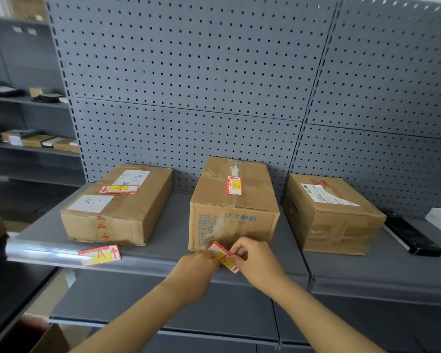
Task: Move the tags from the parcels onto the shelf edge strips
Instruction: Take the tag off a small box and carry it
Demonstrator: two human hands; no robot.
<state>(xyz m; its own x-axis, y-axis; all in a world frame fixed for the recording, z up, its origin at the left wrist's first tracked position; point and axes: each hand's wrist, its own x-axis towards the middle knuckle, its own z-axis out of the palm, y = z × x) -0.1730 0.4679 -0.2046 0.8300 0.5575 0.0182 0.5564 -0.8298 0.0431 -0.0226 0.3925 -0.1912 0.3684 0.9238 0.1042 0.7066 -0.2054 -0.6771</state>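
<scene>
Both hands pinch one red, white and yellow tag (pixel 224 257) at the front edge of the grey shelf (pixel 163 240): the left hand (pixel 197 267) grips its left end, the right hand (pixel 256 261) its right side. Just behind the grip stands the middle parcel (pixel 233 205), another tag (pixel 234 186) on its top. Left of the grip, a tag marked A (pixel 99 254) sits on the clear edge strip (pixel 43 252), in front of the left parcel (pixel 120 205), which carries a tag too (pixel 119 189).

Bright, even light; soft wide-angle view.
You get glare on the clear edge strip (pixel 43 252) left of the middle parcel (pixel 233 205), bowed pegboard (pixel 189 72) uprights behind it, and blurred far-left shelves (pixel 28 103).
</scene>
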